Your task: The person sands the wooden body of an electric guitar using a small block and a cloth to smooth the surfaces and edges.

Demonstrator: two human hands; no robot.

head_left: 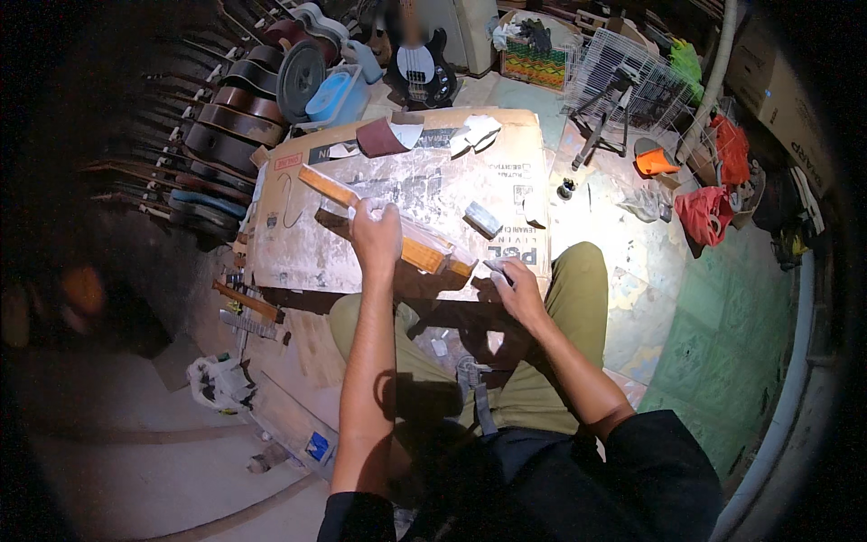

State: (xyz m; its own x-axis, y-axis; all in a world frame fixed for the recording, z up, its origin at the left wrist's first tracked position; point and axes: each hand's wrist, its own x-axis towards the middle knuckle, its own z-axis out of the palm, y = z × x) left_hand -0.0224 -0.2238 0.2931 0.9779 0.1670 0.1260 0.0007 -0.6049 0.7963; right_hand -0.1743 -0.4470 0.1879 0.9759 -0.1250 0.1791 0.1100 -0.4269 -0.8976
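Observation:
My left hand (377, 230) is closed round a long wooden piece (424, 256), like an instrument neck, orange-brown with a pale dusty upper face, lying diagonally over a cardboard sheet (275, 244). Just beyond its lower right end, my right hand (515, 287) is closed on a small grey piece (494, 266), too small to identify surely. A grey block (483, 219) rests on the cardboard above that hand. Dark red sandpaper (375, 138) and torn white paper (474, 135) lie along the far part of the sheet.
Many guitars (226, 126) stand stacked at the left; a dark bass (417, 68) stands behind the cardboard, near a blue tub (327, 98). A wire cage (596, 72), orange object (652, 163) and red bag (700, 217) are at the right. Tools (253, 321) lie lower left.

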